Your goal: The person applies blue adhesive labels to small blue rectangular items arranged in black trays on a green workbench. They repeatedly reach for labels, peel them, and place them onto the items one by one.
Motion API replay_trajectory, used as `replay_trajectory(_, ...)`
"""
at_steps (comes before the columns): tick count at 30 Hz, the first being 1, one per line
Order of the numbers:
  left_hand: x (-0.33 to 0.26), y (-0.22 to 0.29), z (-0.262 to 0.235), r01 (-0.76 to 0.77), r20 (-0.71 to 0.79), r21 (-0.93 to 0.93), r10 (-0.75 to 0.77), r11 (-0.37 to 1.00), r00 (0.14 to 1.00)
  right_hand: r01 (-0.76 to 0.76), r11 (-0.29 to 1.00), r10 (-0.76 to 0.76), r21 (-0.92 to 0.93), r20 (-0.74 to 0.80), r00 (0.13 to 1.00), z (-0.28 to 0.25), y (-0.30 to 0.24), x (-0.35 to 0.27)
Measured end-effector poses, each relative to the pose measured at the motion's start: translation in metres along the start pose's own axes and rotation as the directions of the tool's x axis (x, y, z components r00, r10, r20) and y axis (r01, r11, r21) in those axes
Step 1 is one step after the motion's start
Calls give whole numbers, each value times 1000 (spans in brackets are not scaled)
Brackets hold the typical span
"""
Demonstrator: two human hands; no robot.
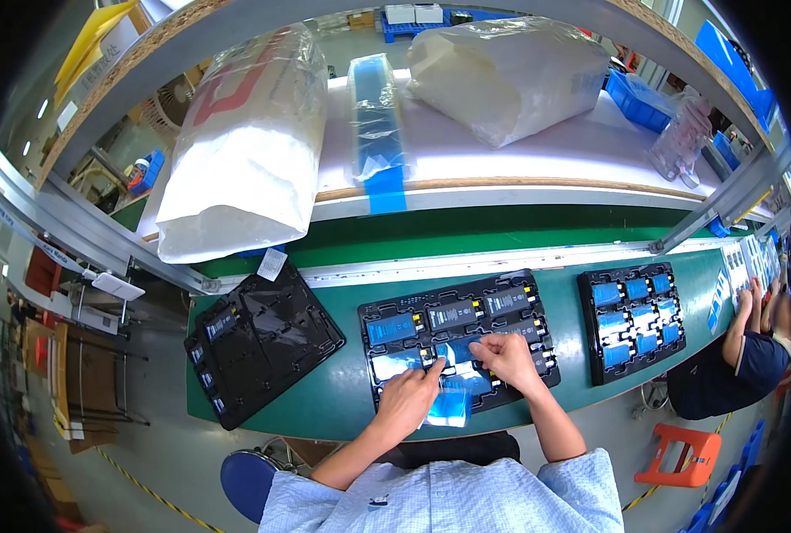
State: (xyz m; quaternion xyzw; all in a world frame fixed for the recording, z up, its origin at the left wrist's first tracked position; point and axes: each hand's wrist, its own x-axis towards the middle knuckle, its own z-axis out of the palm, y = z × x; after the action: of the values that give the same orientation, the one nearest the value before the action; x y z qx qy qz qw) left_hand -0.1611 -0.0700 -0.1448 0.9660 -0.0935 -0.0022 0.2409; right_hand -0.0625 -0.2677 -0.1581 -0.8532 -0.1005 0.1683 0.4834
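A glossy blue film strip (456,354), thin and reflective, lies over the near row of the middle black tray (373,313) on the green desk (324,395). The left hand (406,397) pinches its left end with fingers closed on it; the right hand (505,356) grips the right end, fingers curled shut on the film. A second shiny blue sheet (450,408) seems to hang below the left hand, though its edges blur.

The middle tray is moulded plastic with pockets holding dark rectangular battery-like modules (453,314). A right tray (587,293) holds blue-filmed modules (631,318) in every pocket. The stacked black trays (262,342) at left look mostly empty. On the shelf (538,147) above sit white plastic bags (244,151).
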Motion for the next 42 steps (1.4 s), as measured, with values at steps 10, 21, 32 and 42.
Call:
replay_trajectory(10,0,0,4,-26,-48,56,28,998,998,172,951,-218,-259,-163,962,8,-10,-5)
replay_trajectory(21,-2,3,9,-9,-37,106,13,994,999,163,925,-204,-343,-84,975,7,-18,-8)
replay_trajectory(32,-2,9,4,22,-75,48,-18,999,997,108,992,-105,-63,46,993,-4,-19,-5)
replay_trajectory(42,-7,8,5,68,-77,22,-66,997,995,-125,922,68,366,164,984,-18,-3,2)
